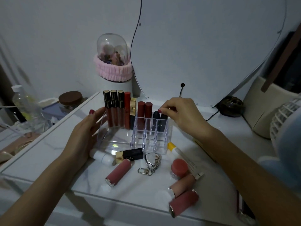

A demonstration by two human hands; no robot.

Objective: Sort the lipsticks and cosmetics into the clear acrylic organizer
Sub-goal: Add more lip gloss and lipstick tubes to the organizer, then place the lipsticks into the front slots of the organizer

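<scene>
Toward the far edge of the white marbled tabletop (143, 186) stood the clear acrylic organizer (150, 136), and my right hand (180, 115) hovered over its back row, its grip pinched on the top of a dark navy bullet-shaped lipstick (163, 122) that sat in the right-hand back slot. My left hand (86, 129) lay with its grip spread flat and relaxed against the organizer's clear left side panel (101, 128), steadying it.

By my judgement I was somewhere near the middle of the job. Already upright along the back were three gold-capped tubes of brown-red lip gloss (114, 110), a tall red tube (127, 110), a gold square-cased lipstick (133, 111), two dark red round-capped lipsticks (145, 115) and a second navy bullet lipstick (155, 119). The front slots of the divided section looked unfilled.

Plenty remained loose between the organizer and the near edge: a black-and-gold rectangular lipstick (129, 155) lying on its side, a white cylindrical tube (101, 156), a dusty pink lipstick (118, 172), a small pink-lidded jar (179, 168), a long white tube with a yellow cap (182, 158), and two more pink lipsticks (184, 195) toward the near right corner. A silver heart-shaped keychain (151, 162) lay among them; whether it belonged in the organizer I could not tell.
</scene>
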